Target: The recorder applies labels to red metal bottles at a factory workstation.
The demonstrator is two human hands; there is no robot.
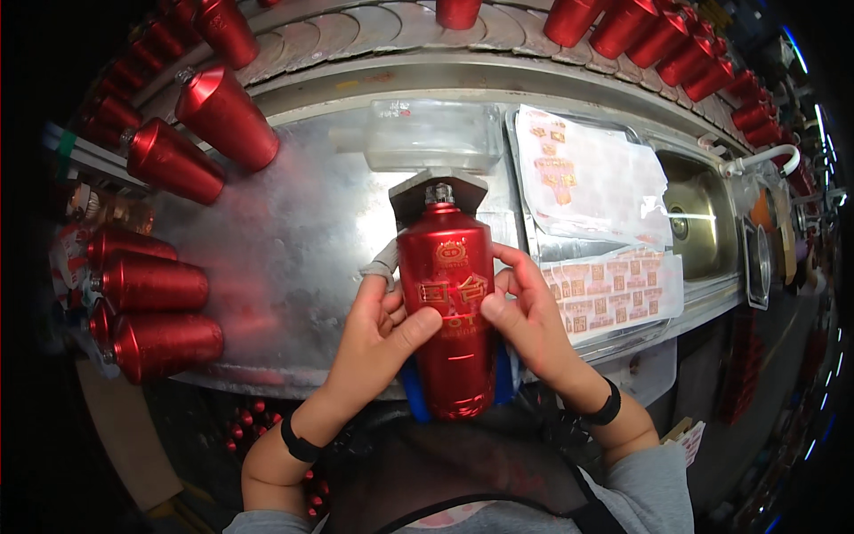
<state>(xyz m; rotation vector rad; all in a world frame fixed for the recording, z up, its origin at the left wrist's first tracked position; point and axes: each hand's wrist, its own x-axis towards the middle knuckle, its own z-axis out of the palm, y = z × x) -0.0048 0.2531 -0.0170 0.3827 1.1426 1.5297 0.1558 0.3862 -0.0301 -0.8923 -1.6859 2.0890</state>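
A glossy red bottle (451, 356) with gold lettering lies before me, neck pointing away, its base towards my body. My left hand (381, 334) grips its left side, thumb on the front face and a whitish wrap on one finger. On the opposite side my right hand (531, 325) holds it the same way, thumb tip beside the lettering. Under the bottle shows a support with blue sides (415, 392), and a grey angular block (471, 191) sits behind the neck. What lies beneath the bottle is hidden.
Sheets of red-and-gold stickers (614, 294) lie on a tray at right, before a metal sink (698, 214). A transparent bottle (436, 136) lies behind the block. Several red bottles (169, 347) stand at left; more line the conveyor (356, 36) along the back.
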